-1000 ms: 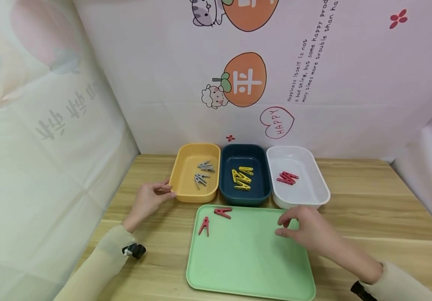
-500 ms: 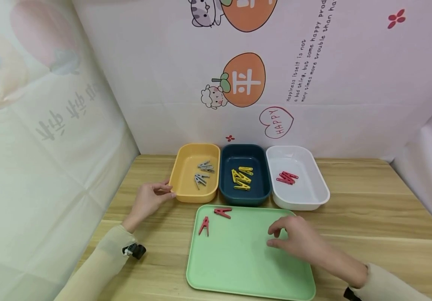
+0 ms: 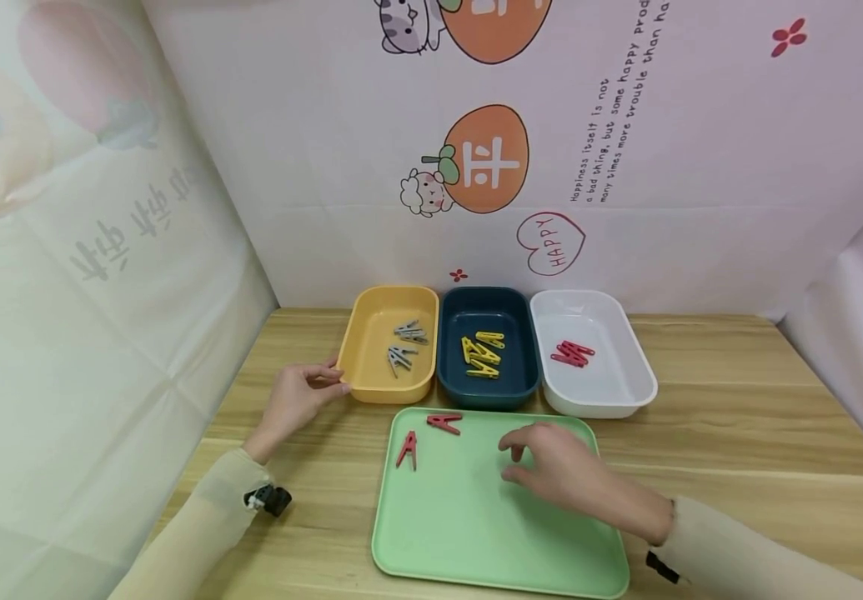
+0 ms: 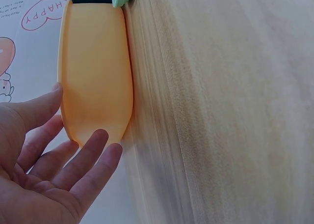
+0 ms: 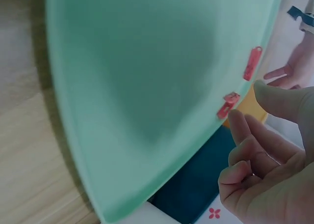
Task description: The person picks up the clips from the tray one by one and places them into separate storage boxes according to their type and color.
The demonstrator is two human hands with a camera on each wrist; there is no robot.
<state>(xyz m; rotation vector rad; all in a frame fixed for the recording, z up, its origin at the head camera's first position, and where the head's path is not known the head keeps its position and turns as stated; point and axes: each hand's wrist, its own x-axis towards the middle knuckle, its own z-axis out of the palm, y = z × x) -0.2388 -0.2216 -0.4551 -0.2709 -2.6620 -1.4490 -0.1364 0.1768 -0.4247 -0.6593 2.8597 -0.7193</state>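
In the head view, my left hand (image 3: 296,408) rests its thumb and fingers at the near-left corner of a yellow bin (image 3: 383,395); the left wrist view shows the fingers spread beside its wall. My right hand (image 3: 562,467) hovers over a green tray (image 3: 491,533), thumb and index finger apart, holding nothing. Two red clothespins lie at the tray's far-left part: one clothespin (image 3: 444,423) near the far rim, the other clothespin (image 3: 408,450) closer to the left rim. Grey clothespins (image 3: 401,357) lie inside the yellow bin.
Right of the yellow bin stand a dark blue bin (image 3: 489,398) with several yellow clothespins (image 3: 484,357) and a white bin (image 3: 604,408) with red clothespins (image 3: 573,354). All stand in a row behind the tray on a wooden table (image 3: 739,400), before a printed white backdrop (image 3: 326,167).
My right hand has moved left over the tray, from near its right rim toward the red clothespins. My left hand has stayed at the yellow bin's corner.
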